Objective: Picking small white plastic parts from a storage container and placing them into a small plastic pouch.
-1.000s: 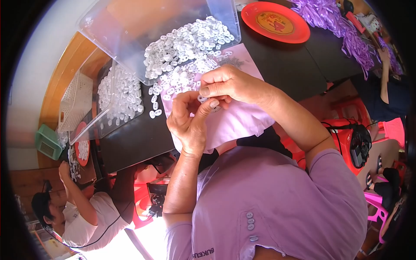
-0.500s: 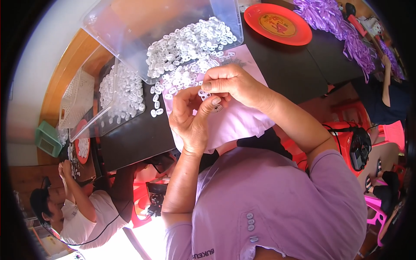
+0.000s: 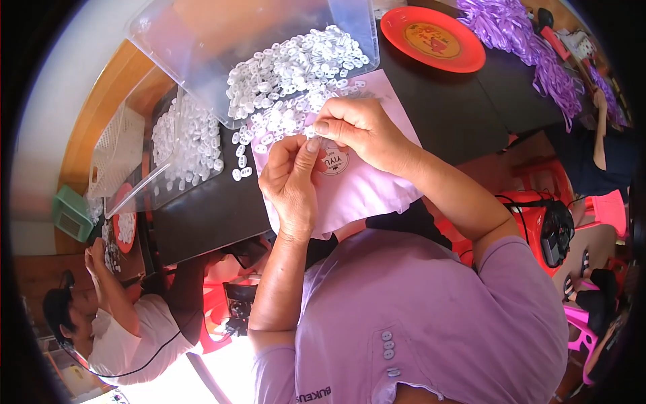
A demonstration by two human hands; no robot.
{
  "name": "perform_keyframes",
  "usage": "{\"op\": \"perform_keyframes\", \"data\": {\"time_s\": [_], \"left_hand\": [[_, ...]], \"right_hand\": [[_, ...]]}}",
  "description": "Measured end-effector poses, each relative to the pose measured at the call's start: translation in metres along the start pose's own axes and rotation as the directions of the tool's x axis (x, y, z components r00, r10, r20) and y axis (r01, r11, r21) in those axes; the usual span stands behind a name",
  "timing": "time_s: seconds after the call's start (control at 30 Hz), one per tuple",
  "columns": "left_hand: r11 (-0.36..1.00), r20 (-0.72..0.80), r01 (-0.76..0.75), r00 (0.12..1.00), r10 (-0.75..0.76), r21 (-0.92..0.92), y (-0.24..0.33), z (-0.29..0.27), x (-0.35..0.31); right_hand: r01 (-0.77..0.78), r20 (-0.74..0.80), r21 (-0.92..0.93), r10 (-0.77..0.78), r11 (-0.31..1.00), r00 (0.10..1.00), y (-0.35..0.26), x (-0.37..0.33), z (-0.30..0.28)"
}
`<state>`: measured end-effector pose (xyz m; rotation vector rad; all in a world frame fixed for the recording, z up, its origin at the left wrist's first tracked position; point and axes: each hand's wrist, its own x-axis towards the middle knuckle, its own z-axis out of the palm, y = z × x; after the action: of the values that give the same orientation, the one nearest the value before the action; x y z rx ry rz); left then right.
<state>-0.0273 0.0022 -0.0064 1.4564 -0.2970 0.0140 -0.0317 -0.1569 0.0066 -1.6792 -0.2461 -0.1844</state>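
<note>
My left hand [image 3: 294, 182] and my right hand [image 3: 369, 132] meet over a pink cloth [image 3: 367, 182]. Thumbs and fingertips of both pinch one small white oval piece [image 3: 311, 132], mostly covered by the fingers. Just beyond my hands, a loose heap of similar white pieces [image 3: 279, 120], with dark-looking holes or marks, lies on the cloth. The heap runs back into a clear plastic bin [image 3: 182, 64] tipped toward me, with many more pieces [image 3: 296, 62] inside. Several strays [image 3: 242, 161] sit on the dark table left of the cloth.
Left of the bin stands another clear container [image 3: 145, 188] of white pieces, near a white basket [image 3: 121, 145] and a green basket [image 3: 73, 214]. A red plate [image 3: 466, 54] and purple ribbons [image 3: 501, 23] lie at the back right. A co-worker [image 3: 128, 330] sits at left.
My left thumb has moved up toward my right fingertips, and the white piece is now more covered. My right hand has shifted slightly, exposing the printed mark on the cloth.
</note>
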Motion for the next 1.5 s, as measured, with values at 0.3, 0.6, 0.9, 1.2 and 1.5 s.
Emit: {"op": "perform_keyframes", "data": {"time_s": [0.3, 0.6, 0.9, 1.2, 1.5], "left_hand": [[0.998, 0.012, 0.035, 0.999, -0.035, -0.046, -0.002, 0.000, 0.001], [0.987, 0.019, 0.122, 0.992, -0.121, -0.103, 0.000, -0.004, 0.001], [0.983, 0.015, 0.143, 0.990, -0.142, -0.113, 0.003, -0.001, 0.002], [0.982, 0.029, 0.109, 0.994, -0.106, -0.156, -0.002, -0.001, 0.003], [0.988, 0.032, 0.114, 0.993, -0.111, -0.101, 0.000, 0.001, 0.002]], "right_hand": [[0.155, -0.073, -0.159, -0.168, 0.975, 0.983, 0.003, 0.001, 0.005], [0.042, -0.147, -0.052, -0.050, 0.998, 0.988, 0.002, 0.000, 0.004], [-0.009, -0.153, 0.103, 0.024, 0.995, 0.988, -0.004, 0.002, 0.005], [0.004, -0.069, -0.001, -0.004, 1.000, 0.998, 0.001, 0.000, 0.006], [-0.017, -0.071, 0.004, 0.018, 1.000, 0.997, -0.002, -0.001, 0.004]]}}
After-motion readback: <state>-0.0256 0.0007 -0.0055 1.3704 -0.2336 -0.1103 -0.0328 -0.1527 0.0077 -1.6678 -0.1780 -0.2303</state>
